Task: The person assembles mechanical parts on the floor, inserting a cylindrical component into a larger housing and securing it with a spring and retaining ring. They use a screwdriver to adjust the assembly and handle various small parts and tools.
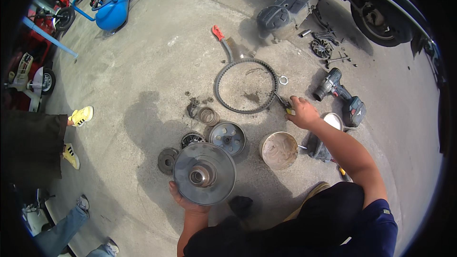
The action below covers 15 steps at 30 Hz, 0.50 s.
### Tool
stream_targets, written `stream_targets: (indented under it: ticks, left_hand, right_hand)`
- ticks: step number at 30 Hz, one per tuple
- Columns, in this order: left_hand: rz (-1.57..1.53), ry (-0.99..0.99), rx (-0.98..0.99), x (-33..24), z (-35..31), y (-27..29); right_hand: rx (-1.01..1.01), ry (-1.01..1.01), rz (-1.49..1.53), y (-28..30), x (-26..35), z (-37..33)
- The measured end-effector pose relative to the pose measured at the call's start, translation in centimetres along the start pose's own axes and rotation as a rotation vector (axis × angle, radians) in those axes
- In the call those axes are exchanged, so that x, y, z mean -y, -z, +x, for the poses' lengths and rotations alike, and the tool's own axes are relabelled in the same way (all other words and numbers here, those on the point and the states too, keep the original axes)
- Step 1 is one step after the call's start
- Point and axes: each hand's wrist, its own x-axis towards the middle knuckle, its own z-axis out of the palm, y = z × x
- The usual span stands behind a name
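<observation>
My left hand (186, 203) grips the lower rim of a grey metal scooter pulley disc (223, 162), whose round hub faces up. My right hand (304, 113) is closed around a pair of pliers (283, 103) with yellow showing on the grips. The plier jaws are at the right side of a black toothed drive belt (217, 88) lying on the ground; I cannot tell whether they touch it. Beyond the held disc sit a clutch bell (234, 134), a coil spring (208, 116) and a dark ring-shaped part (167, 161). A clutch assembly (193, 138) is partly hidden behind the disc.
An open tub of pinkish-brown grease (279, 150) stands between my arms. A cordless impact wrench (340, 93) lies at the right. Farther off are a removed engine cover (281, 16), a fan wheel (321, 47) and a blue air compressor (114, 12). People stand at the left, one in yellow shoes (82, 116).
</observation>
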Motion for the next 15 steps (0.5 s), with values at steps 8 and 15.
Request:
stream_targets:
  ticks: [8,15]
  left_hand:
    - [0.151,-0.081,-0.351,-4.5,-5.8,7.9]
    - [0.025,-0.242,-0.701,-7.3,-10.1,16.7]
  right_hand:
    - [-0.188,0.09,0.165,-3.5,-4.4,1.5]
    - [-0.301,0.433,0.114,7.7,-0.3,0.8]
